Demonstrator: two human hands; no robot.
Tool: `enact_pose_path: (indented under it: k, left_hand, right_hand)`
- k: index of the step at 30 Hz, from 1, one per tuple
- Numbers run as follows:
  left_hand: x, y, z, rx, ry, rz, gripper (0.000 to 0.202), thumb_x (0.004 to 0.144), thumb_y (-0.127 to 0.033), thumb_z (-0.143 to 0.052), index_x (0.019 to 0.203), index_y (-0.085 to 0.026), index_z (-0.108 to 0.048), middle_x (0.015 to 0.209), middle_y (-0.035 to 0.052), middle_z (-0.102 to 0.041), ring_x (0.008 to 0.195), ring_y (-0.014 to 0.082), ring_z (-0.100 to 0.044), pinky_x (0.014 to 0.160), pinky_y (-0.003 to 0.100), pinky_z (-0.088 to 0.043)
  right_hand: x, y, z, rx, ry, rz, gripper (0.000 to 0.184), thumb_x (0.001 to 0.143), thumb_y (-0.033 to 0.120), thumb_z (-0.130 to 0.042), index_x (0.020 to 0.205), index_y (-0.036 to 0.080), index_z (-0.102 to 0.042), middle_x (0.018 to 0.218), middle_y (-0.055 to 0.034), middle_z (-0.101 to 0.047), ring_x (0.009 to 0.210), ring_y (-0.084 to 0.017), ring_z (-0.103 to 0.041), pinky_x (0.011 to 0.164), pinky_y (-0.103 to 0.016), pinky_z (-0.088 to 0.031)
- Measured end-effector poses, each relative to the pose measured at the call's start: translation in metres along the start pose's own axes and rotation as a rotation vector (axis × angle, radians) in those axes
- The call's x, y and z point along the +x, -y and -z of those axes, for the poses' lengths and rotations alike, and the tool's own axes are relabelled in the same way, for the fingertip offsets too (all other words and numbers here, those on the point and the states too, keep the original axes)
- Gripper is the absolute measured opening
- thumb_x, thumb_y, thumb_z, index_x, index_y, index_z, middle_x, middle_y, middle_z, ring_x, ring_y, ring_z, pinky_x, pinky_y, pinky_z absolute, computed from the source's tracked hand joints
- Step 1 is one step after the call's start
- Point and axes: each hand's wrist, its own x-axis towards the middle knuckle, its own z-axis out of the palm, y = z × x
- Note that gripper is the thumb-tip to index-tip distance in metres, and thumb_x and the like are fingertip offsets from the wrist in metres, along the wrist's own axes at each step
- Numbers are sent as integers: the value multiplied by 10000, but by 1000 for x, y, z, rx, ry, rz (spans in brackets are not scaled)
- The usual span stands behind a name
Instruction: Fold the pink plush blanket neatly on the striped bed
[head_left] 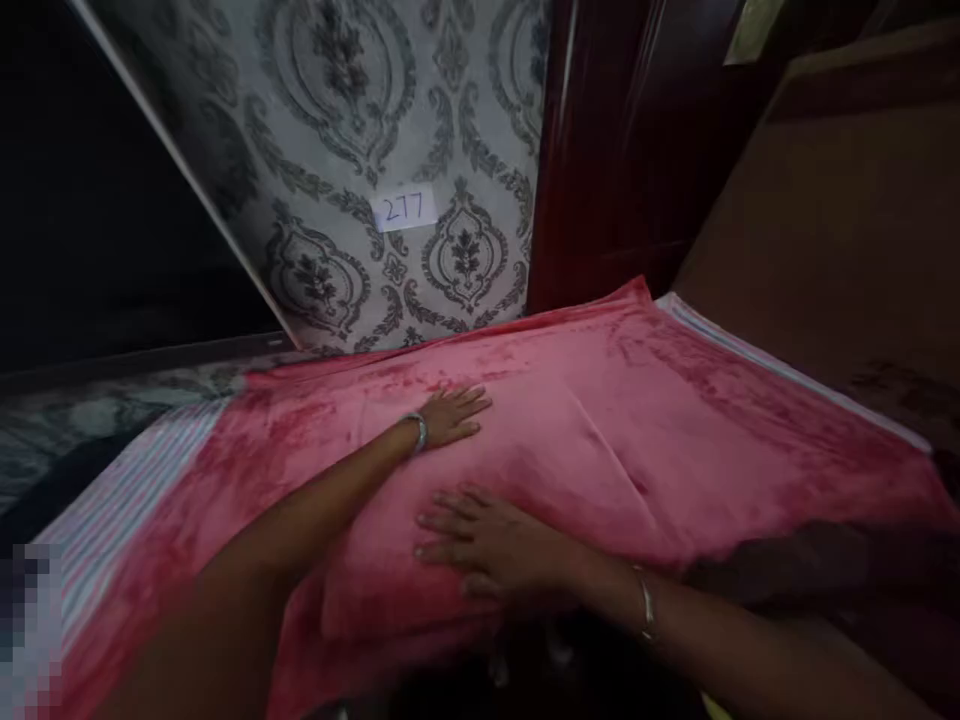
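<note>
A pink-red plush blanket (555,420) is spread out in front of me, with a folded layer and a straight crease toward its right half. My left hand (452,416) lies flat on it near the middle, fingers spread and pointing right. Closer to me, my right hand (484,540) also rests flat on the pink cloth, its fingers pointing left. Both palms face down, and neither hand grips anything. A bracelet circles each wrist.
Striped cloth (142,475) shows beneath the blanket on the left. Patterned wallpaper (345,150) with a paper label (405,207) reading 277 rises behind. A dark red door (600,150) and a brown panel (847,220) stand at the right, a black panel (112,200) at the left.
</note>
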Motion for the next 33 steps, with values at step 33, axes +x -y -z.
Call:
enact_pose_path:
  k: [33]
  left_hand:
    - [90,-49,7,-39,7,-159,728,983,-657,-378,1617,-312,-281,1708,87,-180,1574,374,-124,1223,665,-134]
  right_hand:
    - [-70,-18,16,-9,-125,-205,531,1060,490,-466,1566,339,-414,1676,-20,-259,1573,-242,-81,1274,-560,-9]
